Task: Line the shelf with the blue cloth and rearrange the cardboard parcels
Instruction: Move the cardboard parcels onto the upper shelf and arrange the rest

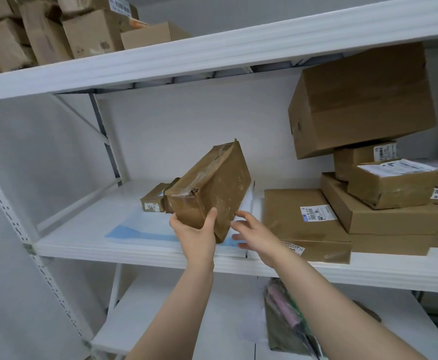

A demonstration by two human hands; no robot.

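Left hand (195, 233) grips near lower corner of tape-wrapped brown cardboard parcel (212, 188), which is tilted over pale blue cloth (134, 233) on white metal shelf (134, 252). Right hand (251, 233) spread, holding nothing; contact with parcel unclear. Advise 2nd hand under base, lower flat: glossy tape likely slippery, thin cloth may ruck. 1 small brown box (152, 201) behind.

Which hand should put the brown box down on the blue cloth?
Probably the left hand: it already grips the near end of the brown parcel, tilted above the blue cloth. The right hand is open beside it, gripping nothing.
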